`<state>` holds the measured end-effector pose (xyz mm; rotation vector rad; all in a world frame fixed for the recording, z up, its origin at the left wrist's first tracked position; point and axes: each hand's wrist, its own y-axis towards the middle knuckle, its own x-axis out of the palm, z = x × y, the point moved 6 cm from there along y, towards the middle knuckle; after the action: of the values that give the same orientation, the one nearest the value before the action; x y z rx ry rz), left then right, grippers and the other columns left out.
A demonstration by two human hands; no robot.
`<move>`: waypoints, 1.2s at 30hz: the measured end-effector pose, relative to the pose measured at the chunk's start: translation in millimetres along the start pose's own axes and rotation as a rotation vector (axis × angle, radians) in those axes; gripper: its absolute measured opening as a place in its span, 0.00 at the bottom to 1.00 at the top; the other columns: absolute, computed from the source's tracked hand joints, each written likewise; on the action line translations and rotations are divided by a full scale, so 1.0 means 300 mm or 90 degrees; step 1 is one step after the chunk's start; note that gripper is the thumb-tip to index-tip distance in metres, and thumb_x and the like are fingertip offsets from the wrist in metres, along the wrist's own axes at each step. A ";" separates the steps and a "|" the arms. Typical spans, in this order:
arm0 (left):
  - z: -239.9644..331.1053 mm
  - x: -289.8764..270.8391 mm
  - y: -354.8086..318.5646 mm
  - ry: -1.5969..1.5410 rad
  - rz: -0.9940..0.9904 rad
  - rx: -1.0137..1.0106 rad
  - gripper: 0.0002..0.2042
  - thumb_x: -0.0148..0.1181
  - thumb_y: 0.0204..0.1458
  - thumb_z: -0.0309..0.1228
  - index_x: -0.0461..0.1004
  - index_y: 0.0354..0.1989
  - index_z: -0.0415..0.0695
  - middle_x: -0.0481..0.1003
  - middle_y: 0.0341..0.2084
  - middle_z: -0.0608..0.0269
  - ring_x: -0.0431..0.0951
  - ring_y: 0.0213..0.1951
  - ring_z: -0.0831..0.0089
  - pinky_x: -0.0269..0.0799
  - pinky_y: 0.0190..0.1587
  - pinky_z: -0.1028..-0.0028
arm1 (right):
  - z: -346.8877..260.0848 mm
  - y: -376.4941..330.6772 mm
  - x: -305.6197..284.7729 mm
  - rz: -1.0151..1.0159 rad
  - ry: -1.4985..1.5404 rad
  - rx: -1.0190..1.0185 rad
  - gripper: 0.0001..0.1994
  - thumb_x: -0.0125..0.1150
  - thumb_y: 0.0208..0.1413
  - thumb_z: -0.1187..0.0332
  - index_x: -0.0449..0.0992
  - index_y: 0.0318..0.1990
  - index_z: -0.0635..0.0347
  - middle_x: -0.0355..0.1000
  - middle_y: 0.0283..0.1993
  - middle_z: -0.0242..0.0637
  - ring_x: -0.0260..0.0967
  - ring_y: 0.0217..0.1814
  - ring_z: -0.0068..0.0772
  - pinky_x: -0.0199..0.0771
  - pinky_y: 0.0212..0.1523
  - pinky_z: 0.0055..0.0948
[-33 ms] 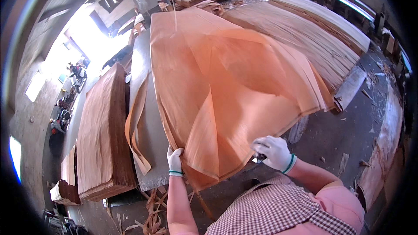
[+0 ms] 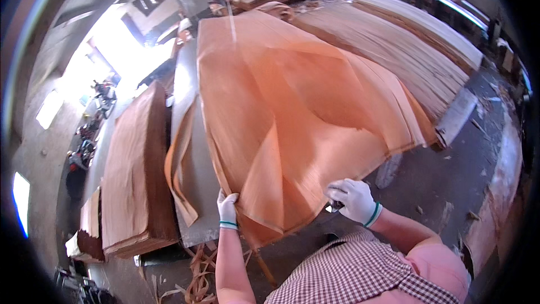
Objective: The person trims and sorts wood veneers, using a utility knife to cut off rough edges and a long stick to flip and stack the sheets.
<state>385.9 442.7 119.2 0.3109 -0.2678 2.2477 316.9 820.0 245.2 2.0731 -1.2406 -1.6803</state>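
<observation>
A large, thin orange-brown wood veneer sheet (image 2: 332, 101) spreads before me, rippled and folded over near its close edge. At its near left corner my left hand (image 2: 227, 208), in a white glove with a green cuff, is closed on the edge. My right hand (image 2: 353, 200), gloved the same way, is closed around a small dark tool (image 2: 336, 205) with a shiny tip, just beside the sheet's near edge. The fingers hide most of this tool, so its kind is unclear. Whether the right fingers also touch the veneer cannot be made out.
Left of the sheet lie a grey board (image 2: 199, 191) with a loose veneer strip (image 2: 181, 177) and a thick veneer stack (image 2: 135, 174). Another stack (image 2: 388, 50) lies at the far right. Veneer scraps (image 2: 201, 273) litter the floor below, and a pale plank (image 2: 500, 191) lies along the right.
The whole view has shifted very slightly. Both hands keep their places at the sheet, and their grips look the same.
</observation>
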 end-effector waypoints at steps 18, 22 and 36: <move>-0.092 -0.566 0.271 0.075 0.075 0.053 0.28 0.49 0.38 0.11 0.67 0.54 0.34 0.76 0.44 0.59 0.76 0.44 0.70 0.72 0.47 0.76 | -0.197 0.153 0.545 -0.065 0.020 0.065 0.11 0.64 0.36 0.72 0.78 0.32 0.52 0.74 0.36 0.33 0.73 0.38 0.37 0.74 0.36 0.35; -0.033 -0.703 0.441 0.074 0.050 0.057 0.30 0.48 0.36 0.11 0.66 0.56 0.35 0.75 0.45 0.59 0.75 0.47 0.69 0.71 0.48 0.76 | -0.264 0.249 0.754 -0.070 -0.009 0.111 0.11 0.63 0.37 0.72 0.78 0.33 0.53 0.74 0.36 0.34 0.73 0.39 0.39 0.74 0.38 0.36; 0.096 -1.496 0.454 0.884 0.264 -0.465 0.35 0.32 0.54 0.64 0.51 0.69 0.62 0.41 0.70 0.62 0.35 0.70 0.49 0.30 0.61 0.30 | -0.342 0.161 1.205 -0.331 -0.065 0.363 0.24 0.63 0.46 0.63 0.70 0.54 0.53 0.58 0.63 0.53 0.71 0.49 0.54 0.73 0.48 0.45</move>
<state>565.0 26.5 -4.7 -1.7229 -0.3602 2.0266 385.3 501.6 51.3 2.8850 -1.4276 -1.7933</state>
